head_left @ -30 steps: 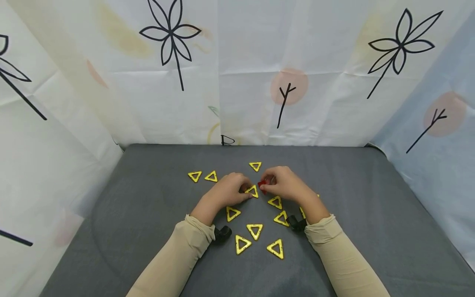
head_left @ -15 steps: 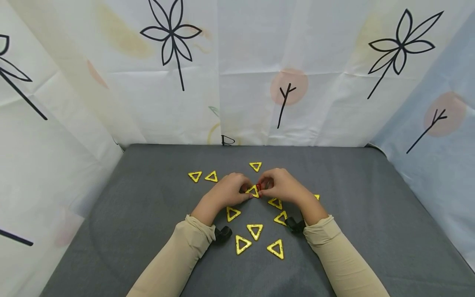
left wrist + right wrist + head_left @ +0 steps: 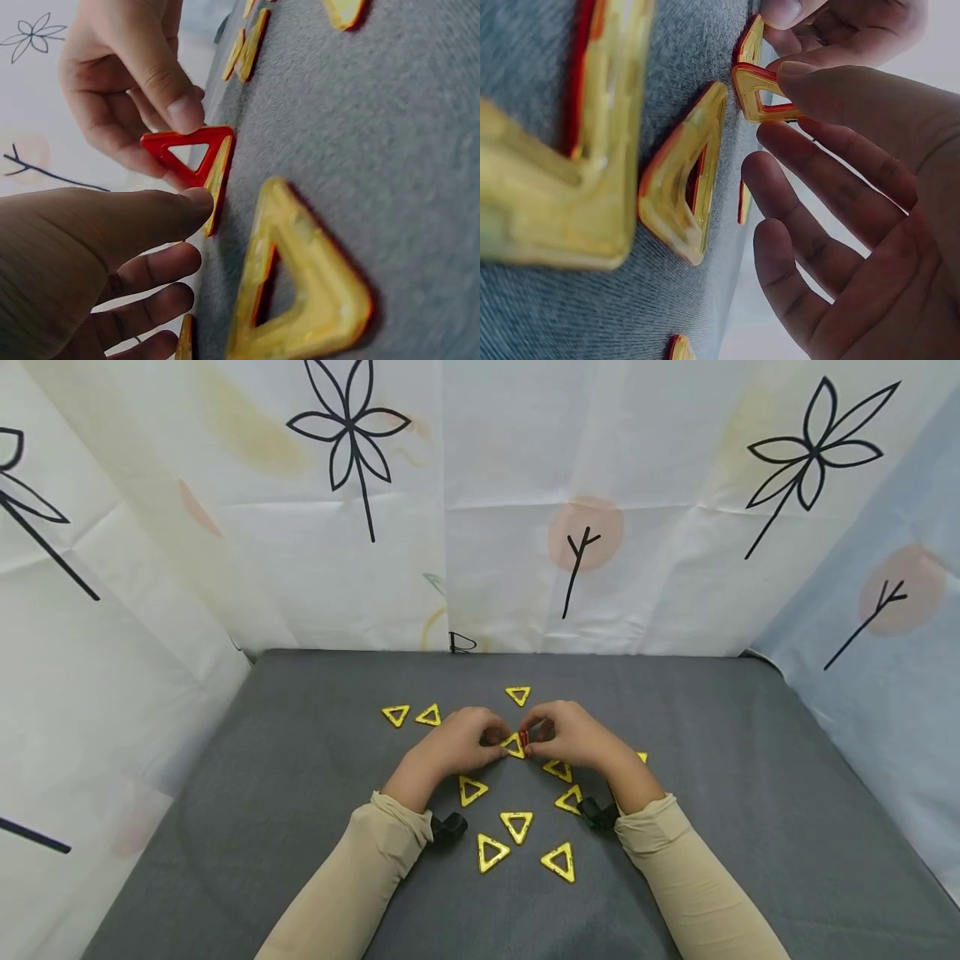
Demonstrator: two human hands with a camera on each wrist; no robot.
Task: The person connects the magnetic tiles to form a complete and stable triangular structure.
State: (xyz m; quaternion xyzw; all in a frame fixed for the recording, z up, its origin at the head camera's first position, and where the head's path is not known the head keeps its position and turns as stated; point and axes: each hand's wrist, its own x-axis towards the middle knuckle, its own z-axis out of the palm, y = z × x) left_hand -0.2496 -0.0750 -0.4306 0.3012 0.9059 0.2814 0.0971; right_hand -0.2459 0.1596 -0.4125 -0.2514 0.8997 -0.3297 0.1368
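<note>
Magnetic triangle tiles, yellow on one face and red on the other, lie about both hands. In the head view, my left hand (image 3: 468, 741) holds a yellow triangle tile (image 3: 217, 184) lying on the cloth, its thumb at the near edge and a finger at the far one. My right hand (image 3: 570, 733) pinches a second triangle tile (image 3: 171, 141) between thumb and fingers. That one stands steeply tilted, red face toward the left wrist view, its lower edge meeting the flat tile's side. The right hand's other fingers (image 3: 840, 195) are spread loosely.
A grey cloth-covered table (image 3: 315, 827) carries several more yellow triangle tiles, such as one tile (image 3: 557, 862) near the front and another tile (image 3: 517, 695) farther back. Printed white curtains (image 3: 510, 460) enclose the back and sides. Black wrist cameras (image 3: 448, 828) sit below the sleeves.
My right hand has moved slightly left, bringing its red-faced tile up against the flat tile. My left hand has hardly moved.
</note>
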